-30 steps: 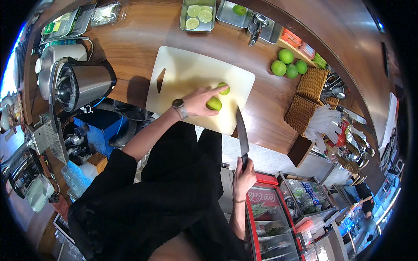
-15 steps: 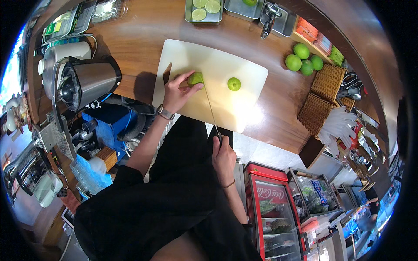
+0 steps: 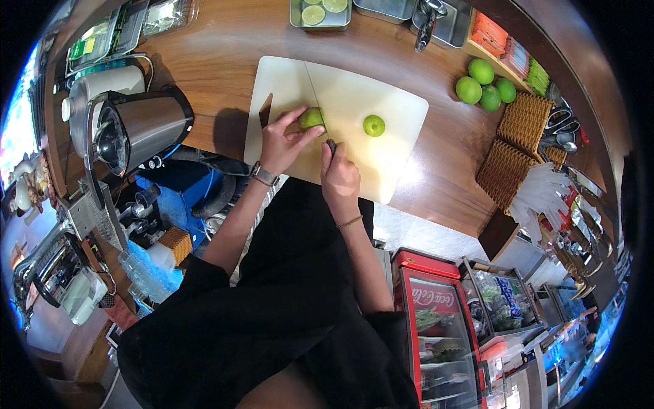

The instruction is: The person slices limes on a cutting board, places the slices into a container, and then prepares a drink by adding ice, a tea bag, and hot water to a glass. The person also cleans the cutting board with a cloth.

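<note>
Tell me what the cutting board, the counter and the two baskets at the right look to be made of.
Cutting board: likely plastic, matte cream-white, smooth and uniform, with no grain showing.
Counter: wood or wood veneer, reddish brown with visible grain and a soft sheen.
Baskets: woven wicker or rattan, judging by the tan plaited pattern.

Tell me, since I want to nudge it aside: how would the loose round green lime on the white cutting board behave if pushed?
The loose round green lime looks whole and round, so it would probably roll. The white cutting board looks flat with no raised rim, so it could run onto the wooden counter. It seems small and firm, likely easy to pinch.
</note>
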Motion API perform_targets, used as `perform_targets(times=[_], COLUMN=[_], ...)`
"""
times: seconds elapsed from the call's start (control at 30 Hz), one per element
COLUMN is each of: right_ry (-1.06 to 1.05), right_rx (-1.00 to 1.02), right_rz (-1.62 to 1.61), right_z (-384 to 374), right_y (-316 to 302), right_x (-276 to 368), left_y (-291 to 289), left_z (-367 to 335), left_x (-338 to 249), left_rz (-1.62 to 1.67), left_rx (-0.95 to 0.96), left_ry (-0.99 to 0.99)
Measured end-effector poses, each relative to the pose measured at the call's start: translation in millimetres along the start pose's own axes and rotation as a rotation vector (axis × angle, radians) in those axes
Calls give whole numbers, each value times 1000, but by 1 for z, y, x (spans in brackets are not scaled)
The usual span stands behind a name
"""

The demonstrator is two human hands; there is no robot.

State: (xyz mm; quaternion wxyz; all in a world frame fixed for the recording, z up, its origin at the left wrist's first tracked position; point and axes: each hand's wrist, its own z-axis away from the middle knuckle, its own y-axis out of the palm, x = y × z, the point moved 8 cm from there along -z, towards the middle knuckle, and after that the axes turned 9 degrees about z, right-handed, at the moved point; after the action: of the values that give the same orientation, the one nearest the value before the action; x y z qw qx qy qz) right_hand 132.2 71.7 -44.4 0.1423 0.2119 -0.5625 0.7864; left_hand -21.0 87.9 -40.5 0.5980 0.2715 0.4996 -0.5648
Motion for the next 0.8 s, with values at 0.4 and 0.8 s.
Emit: perform_targets(times=[0.4, 0.8], right_ry=[121, 57], right_rx=[200, 152], right_rz=[-11, 100], right_z=[68, 87], right_y=[-50, -58], right_x=[-30, -25], left_y=[-3, -4], left_z=[4, 3], left_x=[21, 23], left_rz=[100, 128], left_rx=[-81, -86], left_ry=[-17, 63])
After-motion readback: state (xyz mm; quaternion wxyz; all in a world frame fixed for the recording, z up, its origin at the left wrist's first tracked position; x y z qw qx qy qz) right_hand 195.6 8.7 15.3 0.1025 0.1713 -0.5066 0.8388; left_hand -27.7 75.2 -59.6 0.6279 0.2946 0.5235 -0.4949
